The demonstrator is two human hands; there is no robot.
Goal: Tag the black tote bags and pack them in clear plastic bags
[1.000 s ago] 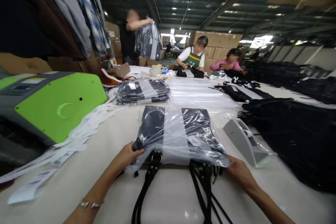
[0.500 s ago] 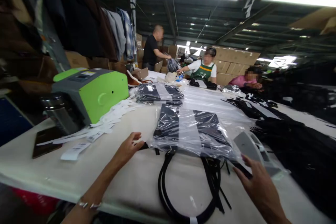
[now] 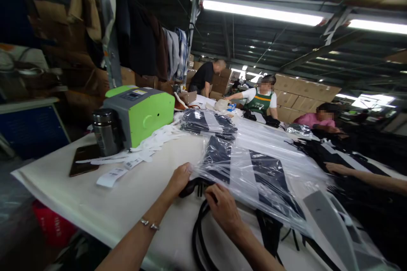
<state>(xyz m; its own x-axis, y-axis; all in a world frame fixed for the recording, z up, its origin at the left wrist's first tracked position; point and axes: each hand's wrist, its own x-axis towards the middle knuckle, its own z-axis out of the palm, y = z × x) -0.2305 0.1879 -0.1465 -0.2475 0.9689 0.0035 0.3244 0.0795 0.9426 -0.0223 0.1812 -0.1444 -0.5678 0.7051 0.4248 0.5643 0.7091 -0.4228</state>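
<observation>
Head view: left hand pinches plastic bag over white table; right hand, grip unclear; cartons behind.

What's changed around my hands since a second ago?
Your right hand has left the right side of the black bag in clear plastic, moving left to beside your left hand, which now grips the plastic's near left corner. Another person's bare hand has appeared at right. The bag still lies flat, and the green boxy machine hasn't moved.
</observation>
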